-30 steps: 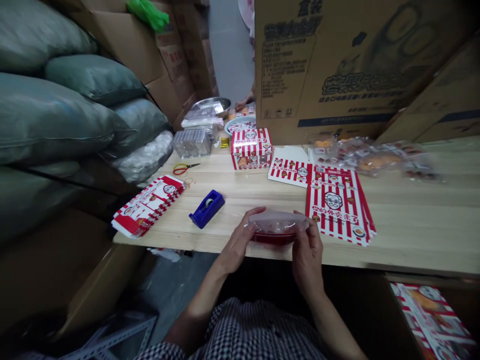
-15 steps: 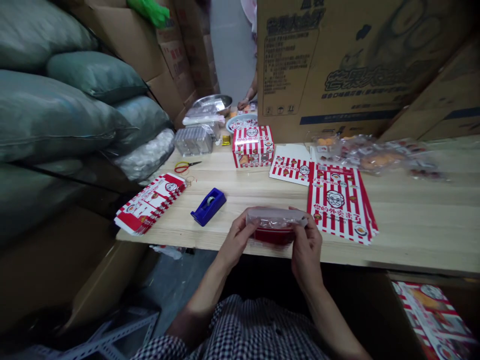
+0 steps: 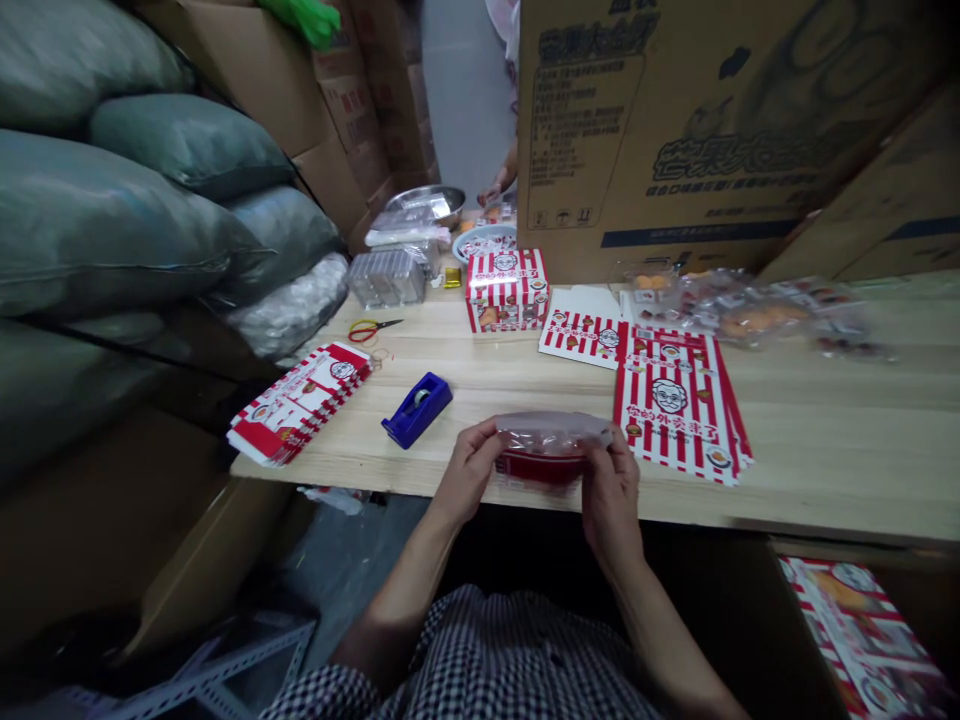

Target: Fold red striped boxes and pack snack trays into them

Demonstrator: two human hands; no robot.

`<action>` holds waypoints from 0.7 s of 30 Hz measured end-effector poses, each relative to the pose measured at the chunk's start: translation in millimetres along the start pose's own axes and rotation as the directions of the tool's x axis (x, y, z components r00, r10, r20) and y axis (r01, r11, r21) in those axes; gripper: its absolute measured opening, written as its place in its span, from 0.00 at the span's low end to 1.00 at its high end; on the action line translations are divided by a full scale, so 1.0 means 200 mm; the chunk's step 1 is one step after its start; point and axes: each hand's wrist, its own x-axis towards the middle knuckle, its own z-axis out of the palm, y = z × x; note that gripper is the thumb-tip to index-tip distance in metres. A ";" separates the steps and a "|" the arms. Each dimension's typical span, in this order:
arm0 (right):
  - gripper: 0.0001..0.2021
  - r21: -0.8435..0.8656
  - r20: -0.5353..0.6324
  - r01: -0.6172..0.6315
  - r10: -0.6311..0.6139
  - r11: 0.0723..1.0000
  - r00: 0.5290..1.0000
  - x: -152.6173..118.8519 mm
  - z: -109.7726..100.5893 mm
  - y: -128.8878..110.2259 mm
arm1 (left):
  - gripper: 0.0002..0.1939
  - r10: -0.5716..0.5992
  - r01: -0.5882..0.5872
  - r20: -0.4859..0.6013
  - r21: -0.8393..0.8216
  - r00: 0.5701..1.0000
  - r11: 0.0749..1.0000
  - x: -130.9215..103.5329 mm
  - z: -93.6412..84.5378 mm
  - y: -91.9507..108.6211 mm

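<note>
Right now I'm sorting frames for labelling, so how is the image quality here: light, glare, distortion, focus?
Head view: even, dim indoor light, brightest on the table; corners darken, the sacks murky; wide-angle bending at the edges, table edge curved; soft glare on the clear pack between left hand and right hand; centre fairly sharp, print on the far carton soft.

Table [image 3: 825, 440]: spans the view from centre to right edge.
Tray [image 3: 551, 450]: at the table's near edge, between left hand [image 3: 469, 470] at 9 o'clock and right hand [image 3: 611, 490] at 3 o'clock.
Tape dispenser [image 3: 416, 410]: on the table, 10 o'clock of the tray.
Folded cartons [image 3: 300, 402]: left end of the table, 9 o'clock of the dispenser.
Flat sheets [image 3: 679, 405]: 2 o'clock of the tray.
Assembled box [image 3: 506, 290]: 12 o'clock of the tray, behind it.
Scissors [image 3: 371, 330]: 9 o'clock of the assembled box.
Large carton [image 3: 675, 130]: behind the flat sheets.
</note>
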 end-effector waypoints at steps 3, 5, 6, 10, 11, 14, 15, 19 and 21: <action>0.19 0.067 0.149 -0.108 0.097 0.992 0.984 0.02 -0.06 -0.02 | 0.09 -0.022 0.023 -0.032 0.024 0.999 0.999 0.03 -0.01 0.00; 0.24 0.103 0.209 -0.174 0.150 0.979 0.966 0.04 -0.10 -0.03 | 0.09 -0.020 0.021 -0.051 0.019 0.999 1.000 0.05 0.00 0.00; 0.24 0.118 0.223 -0.206 0.177 0.971 0.959 0.05 -0.11 -0.04 | 0.10 -0.014 0.015 -0.060 0.013 0.998 1.000 0.05 0.00 0.00; 0.22 0.189 0.233 -0.309 0.263 0.932 0.936 0.06 -0.11 -0.05 | 0.12 -0.014 0.013 -0.054 -0.019 0.998 1.000 0.05 0.01 0.01; 0.19 0.209 0.229 -0.320 0.272 0.924 0.935 0.07 -0.11 -0.05 | 0.11 -0.018 0.017 -0.042 -0.027 0.999 1.000 0.05 0.01 0.01; 0.12 0.222 0.247 -0.350 0.295 0.910 0.923 0.08 -0.10 -0.07 | 0.11 -0.041 0.040 -0.002 -0.027 0.999 0.999 0.05 0.00 0.01; 0.11 0.210 0.255 -0.356 0.300 0.911 0.919 0.08 -0.10 -0.08 | 0.11 -0.049 0.050 0.013 -0.018 0.999 0.999 0.06 -0.01 0.01; 0.09 0.129 0.232 -0.299 0.265 0.945 0.936 0.13 -0.10 -0.09 | 0.14 -0.069 0.067 0.067 0.030 0.995 0.997 0.09 -0.05 0.03; 0.08 0.103 0.213 -0.268 0.242 0.958 0.946 0.17 -0.10 -0.08 | 0.16 -0.060 0.057 0.075 0.048 0.995 0.997 0.12 -0.06 0.04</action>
